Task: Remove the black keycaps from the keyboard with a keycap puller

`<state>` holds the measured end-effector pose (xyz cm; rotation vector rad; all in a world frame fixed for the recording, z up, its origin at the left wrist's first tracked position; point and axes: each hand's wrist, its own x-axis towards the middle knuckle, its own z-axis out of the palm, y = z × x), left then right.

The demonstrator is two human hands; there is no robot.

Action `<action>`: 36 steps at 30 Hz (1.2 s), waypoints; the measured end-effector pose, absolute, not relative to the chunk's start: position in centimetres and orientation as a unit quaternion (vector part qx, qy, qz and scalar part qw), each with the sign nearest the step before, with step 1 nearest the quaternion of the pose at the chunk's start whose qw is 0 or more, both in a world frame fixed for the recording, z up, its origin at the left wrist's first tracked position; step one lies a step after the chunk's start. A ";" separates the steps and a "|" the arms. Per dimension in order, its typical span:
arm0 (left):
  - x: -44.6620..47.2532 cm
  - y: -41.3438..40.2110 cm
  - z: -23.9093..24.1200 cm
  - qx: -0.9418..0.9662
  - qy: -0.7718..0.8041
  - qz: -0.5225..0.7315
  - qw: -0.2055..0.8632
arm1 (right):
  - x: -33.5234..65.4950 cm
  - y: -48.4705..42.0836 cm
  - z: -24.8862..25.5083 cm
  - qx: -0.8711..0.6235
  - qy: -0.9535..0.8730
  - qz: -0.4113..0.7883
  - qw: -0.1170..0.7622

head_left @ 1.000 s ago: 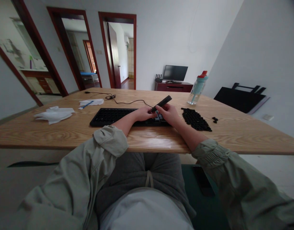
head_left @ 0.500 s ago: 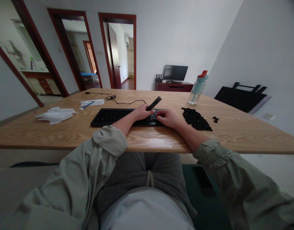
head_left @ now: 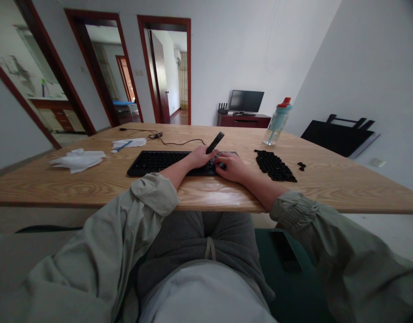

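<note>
A black keyboard lies lengthwise in front of me near the table's front edge. My left hand rests over its right half, closed around a black stick-shaped tool that slants up and to the right. The tool's lower end and its exact kind are hidden. My right hand is on the keyboard's right end, fingers bent down and close to the left hand. Whatever sits under those fingertips is too small to make out. To the right, a flat patch of loose black keycaps lies on the wood.
A few more keycaps lie farther right on the wooden table. Behind the patch stands a water bottle. At left are crumpled white tissue, a blue stick on another tissue, and the coiled keyboard cable.
My right hand has shifted slightly left on the keyboard, nearer to my left hand, with its fingers reaching farther over the keys. The black tool now stands a little more upright and farther left.
</note>
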<state>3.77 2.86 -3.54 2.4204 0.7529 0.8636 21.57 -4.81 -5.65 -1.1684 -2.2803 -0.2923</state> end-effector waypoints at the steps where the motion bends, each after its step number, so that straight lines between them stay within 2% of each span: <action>1: 3.8 2.8 -3.5 0.880 0.271 0.314 0.233 | 21.6 -4.7 -5.7 -0.428 -0.852 -0.111 0.280; 9: 3.8 2.3 -3.3 0.864 0.249 0.338 0.277 | 21.8 -4.2 -6.3 -0.402 -0.855 -0.134 0.299; 16: 3.7 2.5 -3.7 0.791 0.298 0.425 0.324 | 21.6 -4.5 -6.0 -0.415 -0.853 -0.141 0.284; 20: 3.7 2.3 -3.7 0.802 0.274 0.422 0.321 | 21.4 -4.5 -5.9 -0.413 -0.858 -0.134 0.275; 26: 2.3 2.7 -2.9 0.761 0.306 0.464 0.335 | 20.8 -5.3 -5.2 -0.452 -0.817 -0.084 0.348; 30: 2.0 3.7 -2.8 0.713 0.289 0.500 0.397 | 20.6 -6.0 -4.7 -0.470 -0.791 -0.035 0.389; 33: 2.1 4.0 -2.7 0.662 0.301 0.534 0.431 | 20.9 -6.0 -4.5 -0.471 -0.786 -0.036 0.398; 36: 2.2 3.7 -2.0 0.614 0.293 0.563 0.469 | 21.7 -5.9 -3.8 -0.481 -0.750 -0.057 0.450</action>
